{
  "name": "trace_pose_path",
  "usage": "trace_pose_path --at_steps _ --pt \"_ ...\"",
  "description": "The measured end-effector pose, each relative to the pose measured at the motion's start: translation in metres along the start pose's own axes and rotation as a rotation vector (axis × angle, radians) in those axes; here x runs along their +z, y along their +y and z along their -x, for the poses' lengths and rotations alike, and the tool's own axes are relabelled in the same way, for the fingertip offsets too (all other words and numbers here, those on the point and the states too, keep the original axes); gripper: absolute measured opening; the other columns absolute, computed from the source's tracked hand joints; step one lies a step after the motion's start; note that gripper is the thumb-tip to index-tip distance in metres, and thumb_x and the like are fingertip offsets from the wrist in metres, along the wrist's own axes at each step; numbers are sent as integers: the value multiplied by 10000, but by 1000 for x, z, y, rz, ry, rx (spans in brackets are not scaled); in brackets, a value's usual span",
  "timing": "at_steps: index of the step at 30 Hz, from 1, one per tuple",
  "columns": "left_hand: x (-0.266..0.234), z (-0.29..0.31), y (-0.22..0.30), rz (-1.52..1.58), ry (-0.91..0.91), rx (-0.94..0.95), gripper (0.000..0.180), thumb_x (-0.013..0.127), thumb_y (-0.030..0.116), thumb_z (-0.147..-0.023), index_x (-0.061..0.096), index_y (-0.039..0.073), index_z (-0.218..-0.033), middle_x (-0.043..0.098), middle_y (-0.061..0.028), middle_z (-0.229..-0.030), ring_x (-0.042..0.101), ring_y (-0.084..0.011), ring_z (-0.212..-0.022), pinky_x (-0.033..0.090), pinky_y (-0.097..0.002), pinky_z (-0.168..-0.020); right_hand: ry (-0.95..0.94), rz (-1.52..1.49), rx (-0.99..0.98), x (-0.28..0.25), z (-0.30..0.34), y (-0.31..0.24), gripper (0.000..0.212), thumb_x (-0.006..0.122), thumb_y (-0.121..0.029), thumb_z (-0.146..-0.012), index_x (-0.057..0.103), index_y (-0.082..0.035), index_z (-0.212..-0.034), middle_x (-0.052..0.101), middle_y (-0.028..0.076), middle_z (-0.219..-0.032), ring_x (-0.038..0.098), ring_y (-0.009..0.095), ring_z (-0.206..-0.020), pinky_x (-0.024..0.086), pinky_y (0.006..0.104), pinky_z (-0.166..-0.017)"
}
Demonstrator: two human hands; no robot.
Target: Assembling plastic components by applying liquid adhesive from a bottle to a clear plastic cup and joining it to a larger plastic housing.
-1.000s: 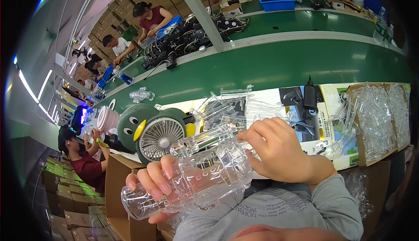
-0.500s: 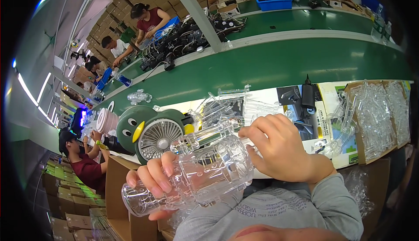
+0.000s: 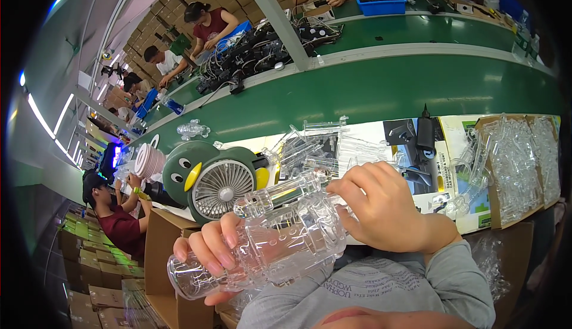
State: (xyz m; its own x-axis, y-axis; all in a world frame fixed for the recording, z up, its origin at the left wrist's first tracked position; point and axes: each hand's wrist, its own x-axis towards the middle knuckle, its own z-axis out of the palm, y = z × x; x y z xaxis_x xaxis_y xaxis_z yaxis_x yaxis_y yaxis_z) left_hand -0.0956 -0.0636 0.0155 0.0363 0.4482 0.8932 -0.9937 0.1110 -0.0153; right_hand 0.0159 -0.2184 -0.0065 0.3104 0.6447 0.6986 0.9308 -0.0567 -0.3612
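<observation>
A large clear plastic cylindrical housing [image 3: 292, 239] lies slantwise in front of my chest, its narrower rounded end toward the lower left. My left hand [image 3: 217, 245] wraps round that narrower part, fingers on top and thumb beneath. Along the housing's upper side runs a slimmer clear plastic tube [image 3: 280, 196]. My right hand [image 3: 381, 210] is closed at the right end of these parts, fingers curled inward. Its fingertips are partly hidden, so whether it grips the tube, the housing or both is unclear.
Behind the parts stands a green bird-shaped fan [image 3: 220, 180]. Loose clear plastic parts [image 3: 304, 144] lie near a black bottle [image 3: 425, 129]. A cardboard box [image 3: 494, 186] of clear parts stands right; an open carton [image 3: 164, 269] is lower left. Co-workers sit beyond the green bench [image 3: 381, 87].
The background has shifted slightly right and down in the view. The slim tube sits a little lower toward the housing; both hands keep nearly the same hold.
</observation>
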Motion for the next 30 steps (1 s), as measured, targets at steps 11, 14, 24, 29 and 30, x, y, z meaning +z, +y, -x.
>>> trace_pose_path --at_steps 11,14,24,29,30 --pt "1 0 -2 3 16 -14 621 749 305 -709 373 75 -1146 517 -13 -793 501 -142 -714 366 -310 -717 -16 6 2 -3 -1 2 333 667 -42 -578 579 -50 -898 519 72 -788 522 246 -703 402 356 -616" --pt "1 0 -1 9 12 -16 618 747 306 -711 373 77 -1146 517 -14 -795 500 -144 -720 362 -313 -720 -19 0 3 -3 0 0 336 666 -42 -578 576 -51 -902 518 71 -786 522 247 -708 402 358 -617" --pt "-7 -3 -15 -58 41 -142 684 705 405 -727 343 77 -1206 491 -54 -885 507 -221 -867 362 -434 -919 -27 20 67 -3 -3 10 340 699 -110 -596 558 -55 -900 536 71 -793 540 251 -735 413 355 -640" --pt "-16 -9 -53 -455 227 -158 821 534 568 -763 273 14 -1310 427 -227 -1185 444 -356 -1132 346 -502 -978 44 18 163 2 -12 32 364 707 -143 -596 547 -49 -910 539 70 -731 554 257 -685 432 350 -619" --pt "-13 -12 -59 -494 290 -116 761 561 485 -775 284 12 -1303 438 -221 -1182 449 -352 -1120 352 -489 -974 49 4 195 1 -13 36 367 707 -141 -592 546 -52 -910 539 72 -729 556 259 -682 434 349 -611"
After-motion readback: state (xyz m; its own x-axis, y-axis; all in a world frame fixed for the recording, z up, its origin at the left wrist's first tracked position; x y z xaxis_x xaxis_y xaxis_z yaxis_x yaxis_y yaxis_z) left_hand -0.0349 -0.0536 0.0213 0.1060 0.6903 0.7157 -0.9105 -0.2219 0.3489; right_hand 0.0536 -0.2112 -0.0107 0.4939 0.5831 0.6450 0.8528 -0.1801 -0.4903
